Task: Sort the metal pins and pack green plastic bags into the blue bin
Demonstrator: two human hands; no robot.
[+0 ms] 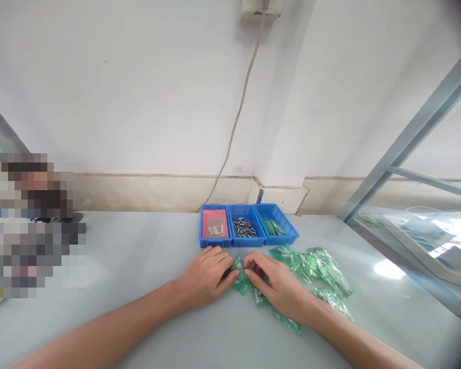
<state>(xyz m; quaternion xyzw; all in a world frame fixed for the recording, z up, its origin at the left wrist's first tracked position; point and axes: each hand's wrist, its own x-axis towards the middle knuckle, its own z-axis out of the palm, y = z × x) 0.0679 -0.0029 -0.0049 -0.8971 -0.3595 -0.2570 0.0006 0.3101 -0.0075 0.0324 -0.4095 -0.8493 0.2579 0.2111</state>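
Observation:
Between my hands is a small green plastic bag (pixel 238 279), just in front of the blue bins. My left hand (pixel 205 277) pinches its left edge between thumb and curled fingers. At the right edge, the thumb and forefinger of my right hand (pixel 278 287) are closed on the same bag. What the bag contains is too small to make out. More green plastic bags (pixel 326 269) lie loosely heaped to the right, holding small pale pieces. Several of them lie under and beside my right hand and wrist.
Three joined blue bins stand near the wall: the left bin (pixel 201 238) holds a clear packet on pink material, the middle one small metal pins (pixel 245 228), the right one green packets (pixel 272 226). A metal frame (pixel 411 130) rises at right. A blurred person (pixel 34 205) is at left.

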